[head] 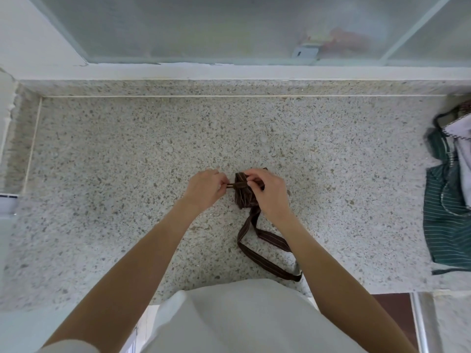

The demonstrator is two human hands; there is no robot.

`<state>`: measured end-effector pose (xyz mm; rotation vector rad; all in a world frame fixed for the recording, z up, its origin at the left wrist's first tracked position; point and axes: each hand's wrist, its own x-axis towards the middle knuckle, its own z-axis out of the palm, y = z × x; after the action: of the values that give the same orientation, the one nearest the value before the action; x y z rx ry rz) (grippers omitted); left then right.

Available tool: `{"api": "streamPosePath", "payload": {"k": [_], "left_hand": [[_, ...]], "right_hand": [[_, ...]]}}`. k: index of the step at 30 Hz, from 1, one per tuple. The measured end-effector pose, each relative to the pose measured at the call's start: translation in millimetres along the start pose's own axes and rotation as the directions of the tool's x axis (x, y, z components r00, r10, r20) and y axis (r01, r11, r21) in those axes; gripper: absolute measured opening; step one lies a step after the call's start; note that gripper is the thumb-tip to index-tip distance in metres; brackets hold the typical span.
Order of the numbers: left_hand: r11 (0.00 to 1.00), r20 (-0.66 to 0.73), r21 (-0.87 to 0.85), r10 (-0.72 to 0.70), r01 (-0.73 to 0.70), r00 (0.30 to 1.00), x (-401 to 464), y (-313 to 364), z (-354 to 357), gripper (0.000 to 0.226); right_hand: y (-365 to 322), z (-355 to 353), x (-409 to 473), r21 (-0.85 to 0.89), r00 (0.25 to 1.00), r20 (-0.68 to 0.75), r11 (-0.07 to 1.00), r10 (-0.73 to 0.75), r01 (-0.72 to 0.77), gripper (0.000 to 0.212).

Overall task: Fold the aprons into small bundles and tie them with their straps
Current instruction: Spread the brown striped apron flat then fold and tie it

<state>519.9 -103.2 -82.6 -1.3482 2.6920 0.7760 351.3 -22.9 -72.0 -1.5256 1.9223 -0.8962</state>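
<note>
A brown striped apron, folded into a small bundle (245,197), lies on the speckled stone counter (127,154) in the middle of the view. My left hand (206,189) pinches a thin brown strap end (231,185) just left of the bundle. My right hand (267,192) rests on top of the bundle and grips the strap across it. A wider loop of brown strap (257,253) trails from under the bundle toward my body. The bundle's right side is hidden by my right hand.
A pile of green striped aprons (448,220) with a pale cloth (461,138) on top sits at the counter's right edge. A raised stone ledge (229,87) and frosted window panes (204,29) run along the back. The counter's front edge is by my waist.
</note>
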Motion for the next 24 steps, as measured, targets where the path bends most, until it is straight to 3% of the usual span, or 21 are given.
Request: {"api": "streamPosePath", "payload": {"k": [4, 12, 16, 19, 21, 22, 24], "left_hand": [[0.994, -0.059, 0.068, -0.084, 0.088, 0.995, -5.5, -1.6, 3.1, 0.02], [0.954, -0.031, -0.033, -0.3, 0.299, 0.953, -8.9, -0.5, 8.4, 0.019], [0.958, -0.003, -0.119, -0.263, 0.26, 0.965, -18.9, 0.2, 9.9, 0.025], [0.969, -0.197, -0.198, -0.19, 0.151, 0.962, -40.2, 4.3, 7.6, 0.036], [0.963, -0.378, -0.255, -0.016, -0.088, 0.926, -56.7, 15.1, 6.3, 0.031], [0.937, -0.401, -0.265, 0.109, -0.229, 0.91, -64.0, 21.5, 7.7, 0.028], [0.845, -0.308, -0.248, 0.395, -0.474, 0.866, -78.3, 35.2, 16.6, 0.023]], "right_hand": [[6.2, -8.8, -13.6, -0.057, 0.999, -0.033, 0.998, 0.023, -0.025, 0.018], [6.2, -15.6, -24.8, -0.051, 0.996, -0.066, 0.997, 0.062, -0.065, 0.013], [10.4, -29.1, -29.6, -0.053, 0.997, 0.031, 0.996, 0.072, -0.07, 0.019], [16.4, -41.8, -52.7, -0.128, 0.999, -0.024, 0.991, 0.028, -0.03, 0.026], [21.3, -44.6, -80.8, -0.147, 0.991, -0.129, 0.987, 0.039, -0.058, 0.022], [24.2, -43.3, -98.0, -0.154, 0.987, -0.152, 0.985, 0.057, -0.081, 0.023], [29.2, -35.8, -137.6, -0.198, 0.985, -0.15, 0.973, 0.087, -0.117, 0.03]]}}
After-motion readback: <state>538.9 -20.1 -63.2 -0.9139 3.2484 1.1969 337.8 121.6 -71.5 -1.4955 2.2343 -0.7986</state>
